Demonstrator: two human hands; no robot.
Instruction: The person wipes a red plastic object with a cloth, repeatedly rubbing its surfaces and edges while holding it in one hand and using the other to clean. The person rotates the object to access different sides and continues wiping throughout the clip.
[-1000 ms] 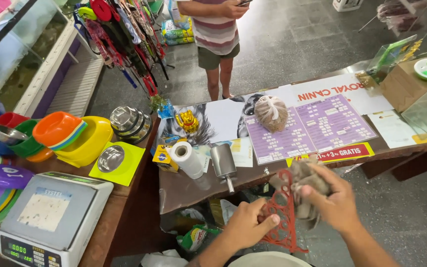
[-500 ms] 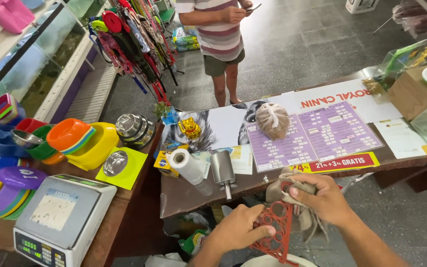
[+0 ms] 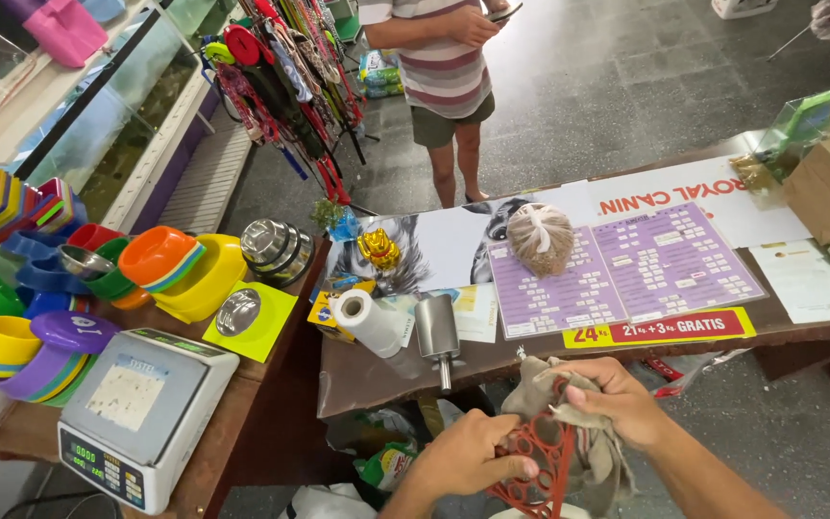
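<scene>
Red perforated piece [image 3: 535,471] — its lower end leaves the frame.

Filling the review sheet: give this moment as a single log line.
left hand: grips red perforated piece | right hand: presses grey cloth on it | place: below counter edge by metal scoop

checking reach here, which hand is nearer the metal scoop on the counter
Left. The left hand grips the red perforated piece just below and slightly right of the metal scoop; the right hand, holding the beige cloth, sits farther right.

Both hands [image 3: 468,457] [image 3: 617,399] closed, low, together
</scene>
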